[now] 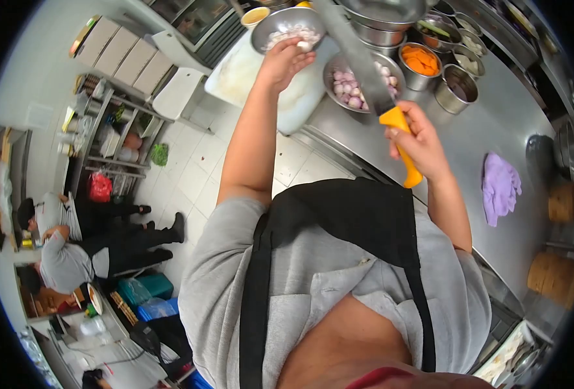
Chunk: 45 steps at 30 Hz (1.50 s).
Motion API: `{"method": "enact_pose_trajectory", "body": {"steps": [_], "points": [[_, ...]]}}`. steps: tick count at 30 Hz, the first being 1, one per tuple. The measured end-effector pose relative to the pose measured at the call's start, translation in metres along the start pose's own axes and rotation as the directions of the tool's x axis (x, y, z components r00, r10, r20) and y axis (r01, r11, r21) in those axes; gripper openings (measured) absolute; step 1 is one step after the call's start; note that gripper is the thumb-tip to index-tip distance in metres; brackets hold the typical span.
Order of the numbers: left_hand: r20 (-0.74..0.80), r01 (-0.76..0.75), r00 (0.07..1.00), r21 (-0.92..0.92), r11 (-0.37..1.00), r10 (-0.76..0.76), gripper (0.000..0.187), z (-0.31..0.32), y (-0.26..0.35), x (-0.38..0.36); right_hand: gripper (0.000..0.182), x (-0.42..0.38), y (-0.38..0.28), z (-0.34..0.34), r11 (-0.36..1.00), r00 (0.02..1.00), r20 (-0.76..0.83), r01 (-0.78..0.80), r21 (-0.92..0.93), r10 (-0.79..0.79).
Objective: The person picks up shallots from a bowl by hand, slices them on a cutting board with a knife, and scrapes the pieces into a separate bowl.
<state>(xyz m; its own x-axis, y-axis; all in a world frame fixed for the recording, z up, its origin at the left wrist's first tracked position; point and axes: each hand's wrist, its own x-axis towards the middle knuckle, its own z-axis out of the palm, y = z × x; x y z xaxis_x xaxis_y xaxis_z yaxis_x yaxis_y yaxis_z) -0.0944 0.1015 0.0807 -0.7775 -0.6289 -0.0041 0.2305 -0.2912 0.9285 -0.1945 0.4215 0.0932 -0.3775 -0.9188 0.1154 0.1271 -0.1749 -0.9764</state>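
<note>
My right hand (418, 144) is closed around the yellow handle of a large knife (358, 58), its wide blade slanting up and left across a metal bowl of peeled shallots (350, 91). Over a second metal bowl with sliced shallots (293, 34), my left hand (288, 63) has its fingers curled near a pale piece (304, 47); whether it grips the piece is unclear. Below that bowl lies a white cutting board (241, 71) with wet marks.
Metal pots stand at the back right, one with orange carrot pieces (420, 61). A purple glove or cloth (500, 188) lies on the steel counter (459, 139). Bamboo steamers (555, 279) are at the far right. Two people (73, 259) stand at the left.
</note>
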Motion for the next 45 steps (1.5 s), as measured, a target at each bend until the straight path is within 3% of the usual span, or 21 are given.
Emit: {"method": "enact_pose_trajectory", "body": {"steps": [1,3,4,5,6,7,8,9,11,13,14,18,20,29,35,42,44,45], "points": [[-0.027,-0.014,1.0,-0.062,0.998,0.013,0.032,-0.025,-0.001,-0.011,0.046,0.007,0.008,0.008,1.0,1.0,0.027,-0.003,0.007,0.003],[-0.084,-0.05,0.996,-0.119,0.992,0.04,0.034,-0.062,-0.009,-0.032,0.039,0.023,0.025,0.028,0.971,0.963,0.132,-0.226,-0.079,0.235],[-0.148,-0.009,0.989,0.056,0.998,0.017,0.034,-0.077,-0.014,-0.041,0.041,0.03,0.031,0.039,0.929,0.941,0.13,-0.275,-0.247,0.313],[-0.217,0.051,0.976,0.22,0.974,-0.002,0.034,-0.09,-0.022,-0.051,0.041,0.038,0.046,0.045,0.929,0.935,0.159,-0.273,-0.252,0.318],[-0.286,0.133,0.958,0.327,0.935,-0.036,0.041,-0.11,-0.033,-0.052,0.039,0.045,0.066,0.052,0.877,0.964,0.152,-0.124,-0.465,0.217],[-0.309,0.134,0.951,0.319,0.938,-0.03,0.041,-0.114,-0.038,-0.059,0.036,0.051,0.079,0.058,0.76,0.98,0.168,0.026,-0.649,0.11],[-0.419,0.231,0.904,0.649,0.725,0.087,0.044,-0.115,-0.044,-0.062,0.036,0.056,0.087,0.062,0.758,0.975,0.188,0.035,-0.651,0.117],[-0.466,0.357,0.854,0.848,0.393,0.232,0.047,-0.117,-0.048,-0.064,0.042,0.062,0.092,0.066,0.71,0.966,0.213,0.046,-0.703,0.148],[-0.442,0.324,0.854,0.865,0.383,0.273,0.05,-0.135,-0.062,-0.057,0.053,0.07,0.099,0.074,0.606,0.944,0.254,0.077,-0.792,0.212],[-0.308,0.268,0.906,0.948,0.171,0.289,0.044,-0.134,-0.06,-0.055,0.056,0.075,0.09,0.082,0.541,0.921,0.255,0.06,-0.839,0.293],[-0.311,0.267,0.903,0.947,0.181,0.297,0.04,-0.133,-0.059,-0.054,0.058,0.077,0.084,0.085,0.469,0.901,0.232,0.037,-0.882,0.366],[-0.34,0.297,0.904,0.936,0.191,0.26,0.037,-0.116,-0.045,-0.058,0.057,0.078,0.073,0.089,0.463,0.899,0.239,0.046,-0.885,0.367],[-0.315,0.281,0.916,0.946,0.162,0.248,0.036,-0.111,-0.041,-0.061,0.057,0.07,0.074,0.09,0.392,0.92,0.304,0.192,-0.9,0.247],[-0.231,0.238,0.941,0.971,0.003,0.249,0.035,-0.118,-0.042,-0.049,0.058,0.062,0.071,0.089,0.407,0.923,0.291,0.172,-0.897,0.252],[-0.243,0.238,0.945,0.97,0.048,0.218,0.035,-0.113,-0.037,-0.051,0.058,0.09,0.097,0.099,0.402,0.907,0.33,0.209,-0.892,0.262],[-0.282,0.27,0.934,0.959,0.086,0.22,0.034,-0.116,-0.035,-0.049,0.057,0.075,0.073,0.101,0.338,0.887,0.275,0.146,-0.93,0.371],[-0.283,0.276,0.938,0.959,0.062,0.202,0.033,-0.114,-0.034,-0.051,0.059,0.058,0.074,0.089,0.459,0.925,0.329,0.212,-0.863,0.19],[-0.287,0.28,0.937,0.958,0.066,0.199,0.033,-0.117,-0.038,-0.05,0.059,0.054,0.072,0.088,0.458,0.923,0.33,0.211,-0.863,0.196]]}}
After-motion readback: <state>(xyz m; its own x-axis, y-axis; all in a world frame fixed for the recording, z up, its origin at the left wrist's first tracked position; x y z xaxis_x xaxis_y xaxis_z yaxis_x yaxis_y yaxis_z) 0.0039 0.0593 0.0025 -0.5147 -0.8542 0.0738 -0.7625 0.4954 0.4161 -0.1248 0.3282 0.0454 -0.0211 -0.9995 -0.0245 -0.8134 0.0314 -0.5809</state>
